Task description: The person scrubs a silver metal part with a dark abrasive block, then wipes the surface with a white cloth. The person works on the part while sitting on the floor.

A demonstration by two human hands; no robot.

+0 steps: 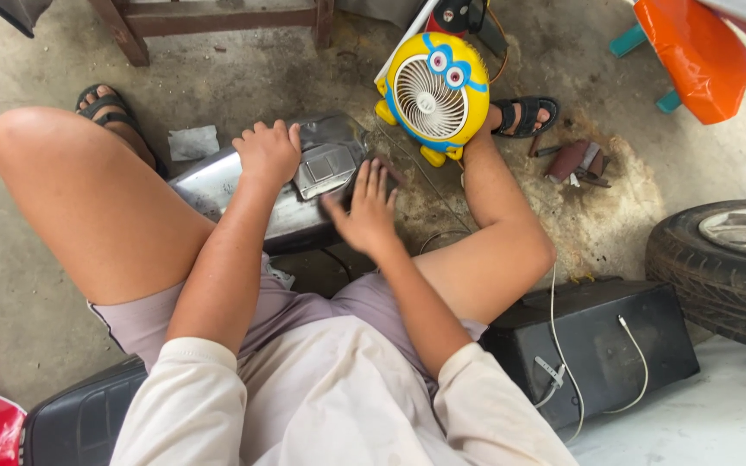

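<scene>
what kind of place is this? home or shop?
Probably an informal vehicle repair spot, not a tidy shop. The person sits low over a stained concrete floor, both hands on a bare metal tank-like part; a tyre lies at right, small tools scattered nearby.

A stained, cracked concrete floor (218,78) is seen, darkened with oily patches. A grey metal panel (218,185) is laid on it between the seated person's legs. A yellow cartoon-faced fan (432,86) is stood on the floor just beyond the panel. A crumpled scrap of paper (193,141) is seen near the panel's far edge. A small heap of brown sanding scraps (573,162) is left to the right of the fan. A black box (597,345) with a white cable is set beside a tyre (718,267) at the right.
</scene>
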